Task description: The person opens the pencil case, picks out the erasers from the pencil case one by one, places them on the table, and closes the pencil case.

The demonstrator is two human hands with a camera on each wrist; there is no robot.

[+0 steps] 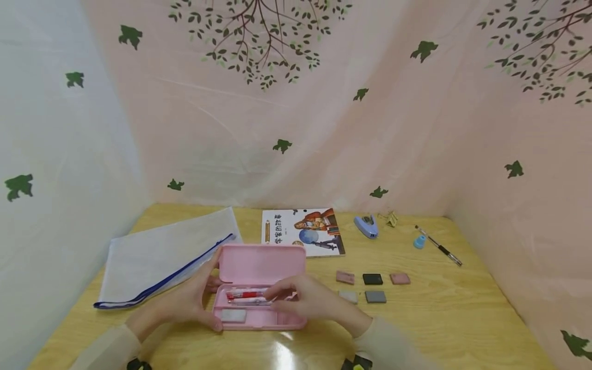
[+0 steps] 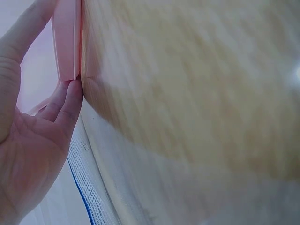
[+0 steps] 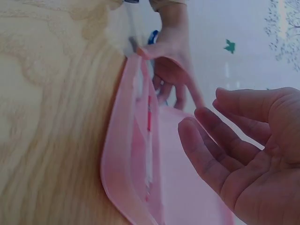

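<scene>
A pink pencil case (image 1: 261,264) stands with its lid raised. Inside lie a red pen (image 1: 245,295), a whitish pen (image 1: 250,302) beside it and a white eraser (image 1: 233,315) in the front compartment. My left hand (image 1: 191,298) grips the case's left end, thumb at the front corner and fingers towards the back; in the left wrist view its fingertips touch the pink wall. Over the right part of the case hovers my right hand (image 1: 302,298). Nothing shows between its loosely bent fingers (image 3: 206,154) in the right wrist view. It covers part of the pens.
Right of the case lie several small blocks, among them a black one (image 1: 372,279). Behind are a book (image 1: 302,231), a blue stapler-like object (image 1: 366,226), a small blue cone (image 1: 419,242) and a pen (image 1: 439,246). A blue-edged mesh pouch (image 1: 171,262) lies left.
</scene>
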